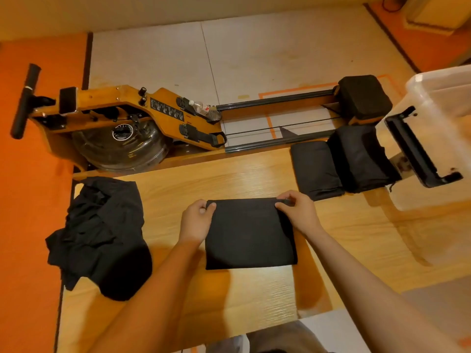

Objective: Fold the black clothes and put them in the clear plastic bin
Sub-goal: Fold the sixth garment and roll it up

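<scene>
While left hand and right hand pinch far corners, black garment flat, long axis crosswise.

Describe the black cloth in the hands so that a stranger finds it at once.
On the wooden table, near its middle, lies a flat black cloth folded square. The left hand and right hand pinch its far corners. The pile on its left is crumpled, and the two stacks on its right lie untouched.
</scene>
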